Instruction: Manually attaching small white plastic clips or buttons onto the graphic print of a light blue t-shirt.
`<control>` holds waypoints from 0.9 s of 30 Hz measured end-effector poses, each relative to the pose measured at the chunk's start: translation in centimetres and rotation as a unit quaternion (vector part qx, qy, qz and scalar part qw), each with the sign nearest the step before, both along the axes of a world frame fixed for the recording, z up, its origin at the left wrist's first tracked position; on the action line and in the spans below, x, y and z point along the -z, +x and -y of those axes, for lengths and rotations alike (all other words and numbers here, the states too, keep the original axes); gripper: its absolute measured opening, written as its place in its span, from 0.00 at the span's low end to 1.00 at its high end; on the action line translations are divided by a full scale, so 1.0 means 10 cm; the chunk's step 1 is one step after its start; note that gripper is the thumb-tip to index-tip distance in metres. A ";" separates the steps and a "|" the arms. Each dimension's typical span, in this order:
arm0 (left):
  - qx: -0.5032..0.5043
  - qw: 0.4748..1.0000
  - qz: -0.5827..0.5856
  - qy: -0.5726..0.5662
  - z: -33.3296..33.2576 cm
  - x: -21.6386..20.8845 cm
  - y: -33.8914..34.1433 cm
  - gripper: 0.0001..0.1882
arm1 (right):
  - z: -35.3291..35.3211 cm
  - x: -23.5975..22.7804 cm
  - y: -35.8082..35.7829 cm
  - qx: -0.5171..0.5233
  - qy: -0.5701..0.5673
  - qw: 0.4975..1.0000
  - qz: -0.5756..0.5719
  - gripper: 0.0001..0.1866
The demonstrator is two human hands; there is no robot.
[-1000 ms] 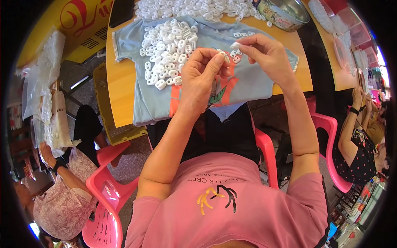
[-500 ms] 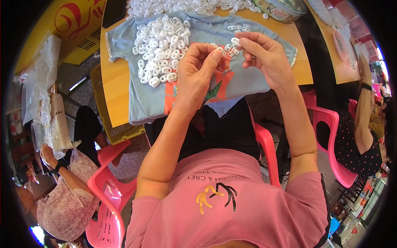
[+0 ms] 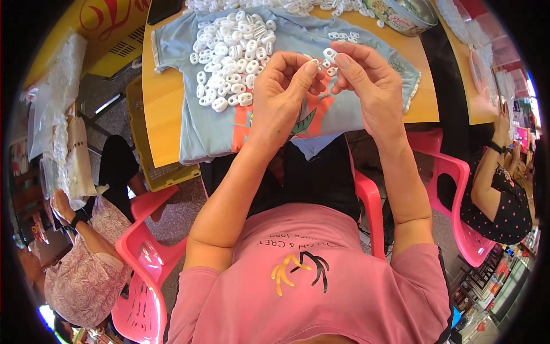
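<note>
My right hand (image 3: pixel 371 86) pinches a small white oval plastic piece with two holes (image 3: pixel 330 55) between thumb and fingers, holding it above the cloth. Close beside it on the left, my left hand (image 3: pixel 281 97) is closed, thumb against fingertips. Whatever it grips is mostly hidden by the fingers. Under both hands a light blue shirt (image 3: pixel 200 135) with an orange and green print lies spread on the table. A heap of similar white pieces (image 3: pixel 232 54) covers its left part. A few pieces in a neat cluster (image 3: pixel 344 36) lie beyond my right hand, and some more show between my hands.
More white pieces (image 3: pixel 292 6) lie along the far side of the wooden table (image 3: pixel 163 132). An oval tin (image 3: pixel 404 17) stands at the far right. A yellow crate (image 3: pixel 137 114) is below the table's left edge. Co-workers sit by pink chairs (image 3: pixel 152 258) on either side.
The whole view has shifted slightly. My hands stay close together, and the right still holds its white piece near the left fingertips. The co-worker's arm on the right has lowered.
</note>
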State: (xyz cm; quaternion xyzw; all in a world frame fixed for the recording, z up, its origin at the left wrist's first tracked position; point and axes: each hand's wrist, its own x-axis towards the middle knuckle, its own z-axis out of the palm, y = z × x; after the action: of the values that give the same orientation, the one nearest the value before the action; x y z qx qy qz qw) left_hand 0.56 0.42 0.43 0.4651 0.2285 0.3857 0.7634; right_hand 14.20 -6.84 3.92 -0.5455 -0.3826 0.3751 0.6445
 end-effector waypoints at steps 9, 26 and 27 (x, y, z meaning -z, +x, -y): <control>-0.001 1.000 0.000 -0.007 0.00 0.01 -0.01 0.09 | -0.02 0.09 -0.07 0.017 0.025 0.999 0.029 0.13; -0.016 1.000 0.005 -0.021 0.00 0.00 0.00 0.07 | -0.04 0.08 -0.16 0.060 0.037 0.994 0.081 0.12; -0.019 1.000 0.002 -0.019 0.00 -0.01 0.00 0.07 | -0.04 0.09 -0.16 0.060 0.037 0.994 0.081 0.12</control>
State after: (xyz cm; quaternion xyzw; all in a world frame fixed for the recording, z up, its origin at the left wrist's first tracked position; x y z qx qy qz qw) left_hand 0.55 0.44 0.50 0.4454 0.2425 0.3967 0.7651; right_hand 12.60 -6.42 3.04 -0.5719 -0.4140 0.2755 0.6524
